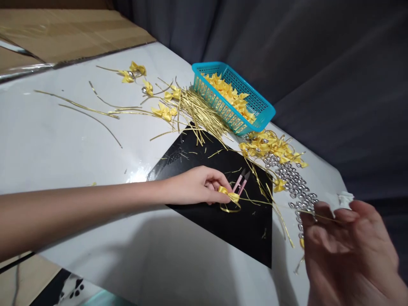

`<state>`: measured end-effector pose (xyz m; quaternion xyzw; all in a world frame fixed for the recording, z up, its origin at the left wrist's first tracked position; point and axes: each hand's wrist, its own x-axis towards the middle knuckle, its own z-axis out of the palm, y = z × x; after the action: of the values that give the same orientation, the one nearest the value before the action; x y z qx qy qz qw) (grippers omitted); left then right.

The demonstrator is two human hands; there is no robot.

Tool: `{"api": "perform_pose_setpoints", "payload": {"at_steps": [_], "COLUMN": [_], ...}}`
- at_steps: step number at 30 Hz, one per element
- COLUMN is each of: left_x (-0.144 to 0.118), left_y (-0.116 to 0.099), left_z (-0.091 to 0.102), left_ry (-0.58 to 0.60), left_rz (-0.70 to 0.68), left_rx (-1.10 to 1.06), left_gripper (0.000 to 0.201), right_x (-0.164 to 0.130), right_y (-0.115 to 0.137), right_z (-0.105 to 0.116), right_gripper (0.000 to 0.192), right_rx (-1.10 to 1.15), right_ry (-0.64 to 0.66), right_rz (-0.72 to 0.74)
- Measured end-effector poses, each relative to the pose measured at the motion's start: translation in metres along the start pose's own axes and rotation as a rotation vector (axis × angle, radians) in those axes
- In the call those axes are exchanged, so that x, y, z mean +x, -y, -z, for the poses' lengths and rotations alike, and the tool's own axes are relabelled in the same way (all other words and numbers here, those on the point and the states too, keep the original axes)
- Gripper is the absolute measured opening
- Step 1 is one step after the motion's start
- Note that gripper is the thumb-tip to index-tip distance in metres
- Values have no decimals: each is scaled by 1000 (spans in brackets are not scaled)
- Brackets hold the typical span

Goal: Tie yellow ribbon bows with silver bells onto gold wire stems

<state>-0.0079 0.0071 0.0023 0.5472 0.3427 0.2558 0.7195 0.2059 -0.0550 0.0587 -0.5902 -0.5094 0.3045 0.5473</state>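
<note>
My left hand (204, 187) pinches a yellow ribbon bow (234, 197) above the black mat (204, 225). A loop of gold cord hangs under the bow, and a straight length of gold cord (261, 202) runs from it to the right. My right hand (347, 242), close to the camera, has its curled fingers closed on the far end of that cord, which looks drawn out between both hands. Just behind the bow, pink thread snips (241, 182) lie on the mat with their dark blades pointing away.
A teal basket (204, 91) of yellow bows stands at the back beside a pile of gold cords (204, 112). Finished-looking bows (274, 144) and silver gems (295, 182) are heaped at the right. Loose cords (89, 108) lie left; cardboard (70, 34) and a dark curtain (318, 63) border the table.
</note>
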Motion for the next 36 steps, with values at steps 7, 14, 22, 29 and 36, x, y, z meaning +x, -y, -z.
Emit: {"api": "perform_pose_setpoints", "payload": {"at_steps": [7,14,22,29,36], "left_x": [1,0,-3,-3,-6], "left_y": [1,4,-5,1,5], "left_z": [0,-2,0,-7,-15], "left_ry": [14,-40,-20,-24,-11], "left_rz": [9,5,55,68,60], "left_rx": [-57,-86,-136,-225,-312], "left_gripper": [13,14,16,22,25], "right_x": [1,-1,-17,-56,-46], "right_y": [9,11,9,-9,-28], "right_z": [-8,-6,-31,-62,-57], "right_gripper": [25,29,31,24,27], "right_rx": [296,462,340,-312,-419], "right_ry": [-177,-193,-49,-343,-61], "right_rz": [-83,-131,-181,378,730]}}
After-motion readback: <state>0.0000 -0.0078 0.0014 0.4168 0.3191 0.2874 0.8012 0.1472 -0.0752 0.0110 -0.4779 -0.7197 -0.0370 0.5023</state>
